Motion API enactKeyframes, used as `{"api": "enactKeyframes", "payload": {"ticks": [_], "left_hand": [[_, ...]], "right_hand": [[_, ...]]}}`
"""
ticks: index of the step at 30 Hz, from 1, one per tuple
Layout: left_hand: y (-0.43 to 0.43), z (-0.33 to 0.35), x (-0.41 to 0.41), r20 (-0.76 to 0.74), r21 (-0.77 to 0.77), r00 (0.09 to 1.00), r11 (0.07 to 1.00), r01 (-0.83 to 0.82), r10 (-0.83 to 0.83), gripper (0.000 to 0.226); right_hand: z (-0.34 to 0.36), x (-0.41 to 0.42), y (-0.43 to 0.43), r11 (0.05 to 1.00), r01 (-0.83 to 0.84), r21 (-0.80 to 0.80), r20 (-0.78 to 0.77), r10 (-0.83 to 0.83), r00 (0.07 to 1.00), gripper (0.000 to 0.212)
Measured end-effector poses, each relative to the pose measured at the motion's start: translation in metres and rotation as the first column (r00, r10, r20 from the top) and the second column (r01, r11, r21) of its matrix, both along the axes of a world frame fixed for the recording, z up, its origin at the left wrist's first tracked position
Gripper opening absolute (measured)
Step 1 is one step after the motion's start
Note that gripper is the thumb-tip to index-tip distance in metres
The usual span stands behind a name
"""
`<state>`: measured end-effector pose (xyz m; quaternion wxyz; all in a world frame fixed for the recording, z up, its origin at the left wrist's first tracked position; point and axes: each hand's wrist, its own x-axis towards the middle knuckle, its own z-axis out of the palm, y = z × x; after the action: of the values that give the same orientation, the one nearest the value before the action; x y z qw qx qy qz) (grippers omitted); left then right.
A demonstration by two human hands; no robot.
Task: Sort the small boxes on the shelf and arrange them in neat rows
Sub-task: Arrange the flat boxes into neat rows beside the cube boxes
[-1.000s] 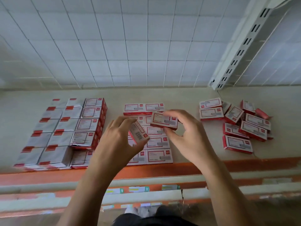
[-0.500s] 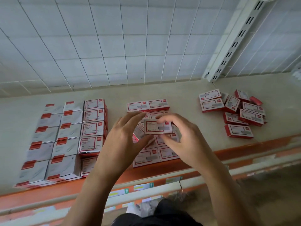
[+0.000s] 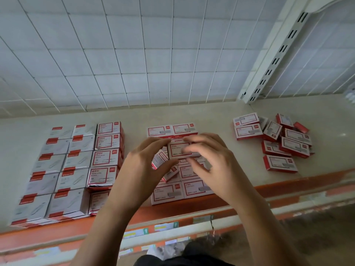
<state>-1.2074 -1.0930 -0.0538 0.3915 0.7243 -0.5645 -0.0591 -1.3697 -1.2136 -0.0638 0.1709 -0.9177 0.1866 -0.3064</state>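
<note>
While both hands are closed on one small box, treat its placement as the critical step. Your left hand pinches the left end of the white-and-red box between forefinger and thumb. Your right hand, blurred, curls round the right end. The box is held just above the middle block at frame centre and is not yet seated. A tilted box leans by the left thumb; whether that hand also grips it cannot be determined. Expect three likely faults. Lowering the held box askew would break the row line. Letting the tilted box slip would probably knock its neighbours out of square. Pressing toward the bottom of the frame could push the front row onto the orange lip, which it already adjoins. Keep the taller boxes of the left block separate, since mixing the kinds would spoil the sort. A loose heap at centre right remains unsorted. All of it rests on a pale shelf, with price labels below the lip. Behind stand a white tiled wall and a slotted upright at upper right.
</note>
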Motion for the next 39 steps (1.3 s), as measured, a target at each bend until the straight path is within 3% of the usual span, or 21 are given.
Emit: {"api": "enactKeyframes", "payload": {"ticks": [3,7,13,17,21,26,30,34,36,39], "left_hand": [[-0.001,-0.002,0.001,0.066,0.061,0.997,0.998,-0.031,0.027,0.056],[0.007,-0.005,0.006,0.158,0.117,0.987,0.993,-0.022,0.003,0.042],[0.009,-0.009,0.011,0.256,0.239,0.964,0.971,0.014,-0.077,0.060],[0.006,-0.009,0.010,0.269,0.305,0.956,0.952,0.031,-0.118,0.057],[0.005,-0.008,0.010,0.221,0.294,0.969,0.955,0.042,-0.111,0.044],[0.006,-0.010,0.003,0.152,0.178,0.985,0.983,0.049,-0.076,0.033],[0.008,-0.001,-0.001,0.088,0.079,0.995,0.996,0.039,-0.046,0.038],[0.010,0.002,-0.005,0.076,0.136,0.997,0.991,0.001,-0.012,0.068],[0.009,0.001,-0.005,0.134,0.141,0.991,0.990,0.002,-0.021,0.063],[0.010,0.001,-0.003,0.104,0.112,0.995,0.994,-0.018,0.006,0.049]], "right_hand": [[-0.006,0.005,-0.014,1.000,0.007,0.002,-0.012,-0.007,1.000,0.022],[-0.018,0.009,-0.033,0.998,0.014,0.057,-0.054,-0.010,0.999,0.025],[-0.028,0.016,-0.042,0.999,0.004,0.040,-0.070,-0.001,0.998,0.025],[-0.021,0.012,-0.037,0.999,0.017,0.039,-0.062,-0.014,0.998,0.028],[-0.006,0.006,-0.024,0.981,-0.124,0.150,-0.022,0.128,0.991,0.026],[-0.003,0.005,-0.015,0.926,-0.246,0.287,-0.119,0.290,0.950,0.035],[-0.002,0.004,-0.015,0.924,-0.224,0.310,-0.016,0.240,0.971,0.029],[-0.001,0.004,-0.013,0.884,-0.161,0.439,0.099,0.130,0.987,0.030],[0.000,0.004,-0.012,0.877,-0.159,0.452,0.090,0.133,0.987,0.032],[-0.001,0.003,-0.010,0.914,-0.201,0.353,0.040,0.200,0.979,0.040]]}}
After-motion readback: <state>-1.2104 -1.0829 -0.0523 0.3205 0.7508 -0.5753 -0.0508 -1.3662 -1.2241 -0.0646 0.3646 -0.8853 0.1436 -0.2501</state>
